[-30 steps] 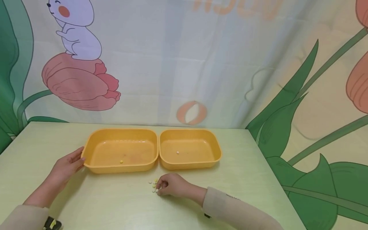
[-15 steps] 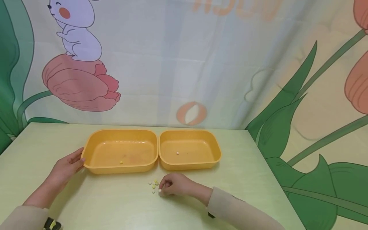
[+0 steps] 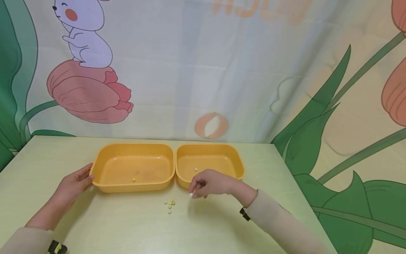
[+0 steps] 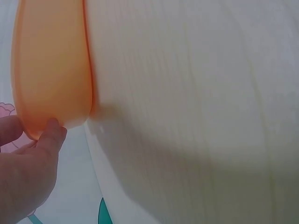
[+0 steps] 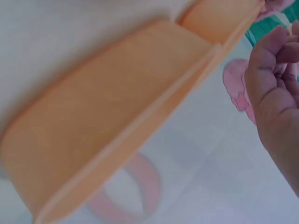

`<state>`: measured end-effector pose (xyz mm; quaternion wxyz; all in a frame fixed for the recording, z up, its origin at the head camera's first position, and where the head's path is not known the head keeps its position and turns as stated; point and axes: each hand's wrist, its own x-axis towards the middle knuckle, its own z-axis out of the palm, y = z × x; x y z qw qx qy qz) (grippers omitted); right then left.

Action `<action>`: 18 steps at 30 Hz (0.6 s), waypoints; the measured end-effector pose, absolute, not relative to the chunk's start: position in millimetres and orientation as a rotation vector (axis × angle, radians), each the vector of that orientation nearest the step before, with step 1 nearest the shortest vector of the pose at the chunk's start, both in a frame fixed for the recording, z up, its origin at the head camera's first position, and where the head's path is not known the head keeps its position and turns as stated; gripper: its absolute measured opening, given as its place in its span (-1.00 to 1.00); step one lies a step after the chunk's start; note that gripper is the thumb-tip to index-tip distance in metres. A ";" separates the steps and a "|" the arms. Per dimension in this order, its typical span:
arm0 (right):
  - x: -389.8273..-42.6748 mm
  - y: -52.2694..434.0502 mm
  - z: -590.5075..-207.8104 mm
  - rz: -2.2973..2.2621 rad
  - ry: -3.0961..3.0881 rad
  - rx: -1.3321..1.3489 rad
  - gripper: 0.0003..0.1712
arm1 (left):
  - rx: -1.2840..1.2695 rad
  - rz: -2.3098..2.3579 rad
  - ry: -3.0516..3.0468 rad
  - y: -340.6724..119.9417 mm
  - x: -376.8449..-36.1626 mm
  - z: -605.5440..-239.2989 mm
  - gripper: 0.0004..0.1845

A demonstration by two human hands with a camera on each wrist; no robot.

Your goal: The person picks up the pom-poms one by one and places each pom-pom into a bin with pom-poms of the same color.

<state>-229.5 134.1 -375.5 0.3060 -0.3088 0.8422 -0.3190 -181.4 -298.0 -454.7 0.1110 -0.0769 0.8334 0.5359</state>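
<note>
Clearly, from the head view, the right hand [image 3: 215, 183] has its fingers [image 3: 194, 186] pinched together on a white pellet [image 3: 191, 194], just this side of the small tray [image 3: 223, 165]; that tray lies beyond and to the right, running crosswise, and the pellet looks round, with no long axis to read. The left hand [image 3: 72, 183], well apart, grips the end of the large tray [image 3: 133, 187]. Loose pellets [image 3: 169, 206] dot the pale surface [image 3: 127, 225] to the pinch's left, and a printed curtain [image 3: 158, 70] hangs behind. By the left wrist, the thumb presses that tray's outer wall. By the right wrist, the fingers curl beside the blurred small tray, a gap between; I can't see the pellet there.
</note>
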 end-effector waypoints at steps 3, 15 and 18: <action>-236.9 140.0 -357.9 -0.854 2.210 -0.836 -0.90 | -0.244 1.571 2.434 -297.3 -181.4 -453.2 -0.31; -282.2 151.4 -305.7 -0.730 2.143 -0.861 -0.85 | -0.243 1.559 2.444 -296.2 -180.6 -452.0 -0.32; -294.5 150.7 -297.0 -0.696 2.124 -0.868 -0.86 | -0.240 1.562 2.449 -297.4 -180.8 -452.9 -0.32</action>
